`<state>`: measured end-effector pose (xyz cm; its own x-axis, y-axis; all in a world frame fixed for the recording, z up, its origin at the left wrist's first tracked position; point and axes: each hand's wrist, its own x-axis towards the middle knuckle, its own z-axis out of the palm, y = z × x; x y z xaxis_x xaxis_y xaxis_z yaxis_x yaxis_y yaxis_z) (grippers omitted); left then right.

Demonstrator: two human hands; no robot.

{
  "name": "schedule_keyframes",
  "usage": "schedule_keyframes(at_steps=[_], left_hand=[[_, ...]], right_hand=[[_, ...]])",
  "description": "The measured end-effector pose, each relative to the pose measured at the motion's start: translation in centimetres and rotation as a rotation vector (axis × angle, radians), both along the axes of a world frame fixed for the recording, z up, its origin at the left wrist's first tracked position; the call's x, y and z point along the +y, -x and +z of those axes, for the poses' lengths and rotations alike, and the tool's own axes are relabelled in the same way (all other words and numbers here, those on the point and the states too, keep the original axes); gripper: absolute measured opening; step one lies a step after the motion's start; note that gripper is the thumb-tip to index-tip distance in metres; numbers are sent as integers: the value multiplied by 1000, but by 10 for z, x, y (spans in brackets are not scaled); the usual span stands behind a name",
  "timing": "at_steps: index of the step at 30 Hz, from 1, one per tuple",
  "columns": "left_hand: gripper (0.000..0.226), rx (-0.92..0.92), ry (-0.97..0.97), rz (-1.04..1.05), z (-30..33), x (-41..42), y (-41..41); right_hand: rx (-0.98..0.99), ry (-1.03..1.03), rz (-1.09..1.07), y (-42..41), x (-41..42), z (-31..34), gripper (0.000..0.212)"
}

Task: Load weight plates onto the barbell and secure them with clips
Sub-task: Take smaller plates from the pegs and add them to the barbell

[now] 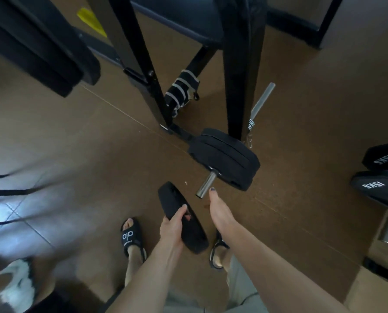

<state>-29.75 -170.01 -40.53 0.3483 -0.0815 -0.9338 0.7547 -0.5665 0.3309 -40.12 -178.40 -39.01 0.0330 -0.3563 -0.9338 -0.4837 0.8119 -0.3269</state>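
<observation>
My left hand grips a black weight plate by its edge, holding it on edge just left of the bar's end. My right hand reaches forward with its fingers stretched out, the fingertips touching the steel barbell sleeve. Three black plates sit stacked on that sleeve further in. Beyond a black upright, the far end of the bar pokes out with a spring clip on it.
Black rack uprights and a bench frame stand behind the bar. Two 15 kg dumbbells lie at the right. A striped black bag rests by the rack foot. My sandalled feet stand on the brown floor.
</observation>
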Motion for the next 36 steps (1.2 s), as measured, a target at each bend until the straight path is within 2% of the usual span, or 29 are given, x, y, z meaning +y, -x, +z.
schedule_keyframes(at_steps=[7,10,12,16,18,20,25,28,32,34,36], left_hand=[[40,47,-71,123,65,90,-48],[63,16,-125,192,107,125,-85],[66,-14,-133,246,135,144,-120],[71,-93,-96,322,176,172,-191],[62,-154,-40,356,201,177,-225],[56,-218,26,423,221,179,-263],[63,-313,160,534,269,182,-329],[55,-347,205,570,296,177,-357],[39,-349,222,643,309,166,-391],[45,-359,203,661,311,160,-407],[50,-356,185,658,308,158,-419]], right_hand=[[-116,0,168,-59,28,46,61],[-193,-2,275,-113,52,83,62],[-258,21,327,-154,66,112,59],[-366,94,422,-231,86,172,52],[-403,126,446,-263,88,195,52],[-417,149,466,-289,86,213,53],[-407,111,521,-323,102,243,54],[-367,-53,435,-329,119,246,54],[-307,-438,136,-337,157,236,68],[-356,-616,18,-347,179,232,79],[-492,-753,-142,-360,198,230,82]])
